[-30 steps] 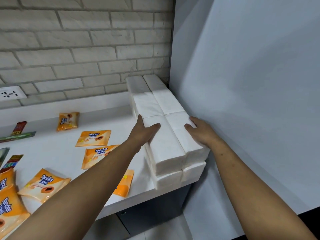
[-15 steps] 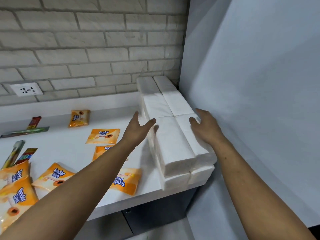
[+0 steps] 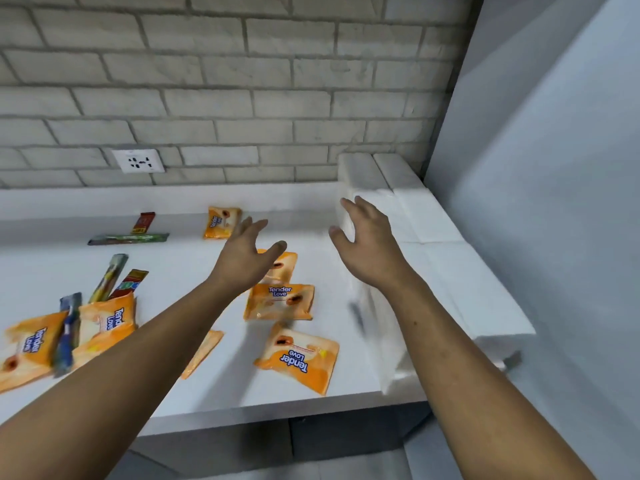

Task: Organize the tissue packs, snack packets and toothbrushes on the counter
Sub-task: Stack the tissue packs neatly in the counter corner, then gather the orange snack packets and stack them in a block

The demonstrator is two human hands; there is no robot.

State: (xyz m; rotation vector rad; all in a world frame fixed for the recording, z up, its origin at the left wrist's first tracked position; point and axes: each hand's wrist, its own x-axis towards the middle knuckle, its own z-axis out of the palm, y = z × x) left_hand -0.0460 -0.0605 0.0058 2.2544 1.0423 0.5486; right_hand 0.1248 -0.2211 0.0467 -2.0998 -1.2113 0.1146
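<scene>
The upper frame is filled by a whitewashed brick wall (image 3: 242, 81), with a white power socket (image 3: 138, 161) set at centre left. A white counter (image 3: 242, 393) is bounded at right by a smooth pale panel (image 3: 554, 168); dark cabinet fronts (image 3: 346, 436) are seen beneath.

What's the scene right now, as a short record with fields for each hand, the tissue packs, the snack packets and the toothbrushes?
Tissue packs: white, stacked in rows at the counter's right end, against the side wall.
Snack packets: orange, scattered flat across the counter.
Toothbrushes: in wrappers, loose at the left, some among the packets.
Left hand: open, fingers spread, holding nothing, above the snack packets.
Right hand: open, holding nothing, beside the tissue packs; contact unclear.
</scene>
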